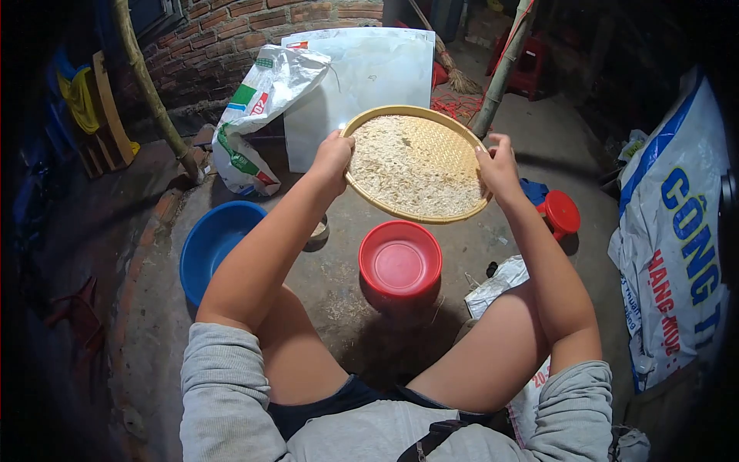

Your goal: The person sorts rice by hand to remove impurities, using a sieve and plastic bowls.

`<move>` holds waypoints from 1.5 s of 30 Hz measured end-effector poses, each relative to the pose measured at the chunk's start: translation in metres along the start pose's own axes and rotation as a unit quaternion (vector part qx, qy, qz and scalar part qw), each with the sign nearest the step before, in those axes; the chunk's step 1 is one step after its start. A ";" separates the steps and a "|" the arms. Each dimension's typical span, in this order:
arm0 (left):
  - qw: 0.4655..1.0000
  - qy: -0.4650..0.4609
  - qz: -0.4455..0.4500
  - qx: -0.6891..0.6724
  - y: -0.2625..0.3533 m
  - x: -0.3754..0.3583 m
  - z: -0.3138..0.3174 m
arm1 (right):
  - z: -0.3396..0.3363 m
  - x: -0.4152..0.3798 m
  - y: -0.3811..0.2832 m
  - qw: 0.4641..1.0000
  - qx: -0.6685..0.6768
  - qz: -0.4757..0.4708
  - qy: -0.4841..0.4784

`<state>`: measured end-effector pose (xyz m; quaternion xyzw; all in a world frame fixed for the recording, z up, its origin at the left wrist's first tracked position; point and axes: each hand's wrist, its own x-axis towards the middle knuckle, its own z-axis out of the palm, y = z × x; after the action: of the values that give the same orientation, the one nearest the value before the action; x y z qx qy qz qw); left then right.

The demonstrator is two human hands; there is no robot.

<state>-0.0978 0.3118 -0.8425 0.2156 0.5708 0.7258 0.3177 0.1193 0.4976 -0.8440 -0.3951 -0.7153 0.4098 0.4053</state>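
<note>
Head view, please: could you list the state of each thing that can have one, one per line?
Bamboo winnowing tray: held up off the floor, tilted, covered with grain and husks.
Left hand: gripping the tray's left rim.
Right hand: gripping the tray's right rim.
Red basin: upright on the floor under the tray, empty.
Blue basin: upright on the floor, contents hidden.
Red stool: upright.
Printed sack: slumped against the brick wall.

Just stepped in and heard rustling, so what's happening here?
A seated person holds a round woven tray of pale grain up with both hands: left hand on its left rim, right hand on its right. Below it on the ground sit a red basin and a blue basin.
</note>
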 end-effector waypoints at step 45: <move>0.966 0.195 -0.098 -0.141 -0.056 0.049 -0.093 | 0.110 0.004 -0.050 0.909 -0.096 -0.310 -0.262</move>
<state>-0.1826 0.2903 -0.9230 -0.0344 0.5319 0.7922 0.2973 0.0066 0.4540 -0.8351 -0.0689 -0.9181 0.2814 0.2704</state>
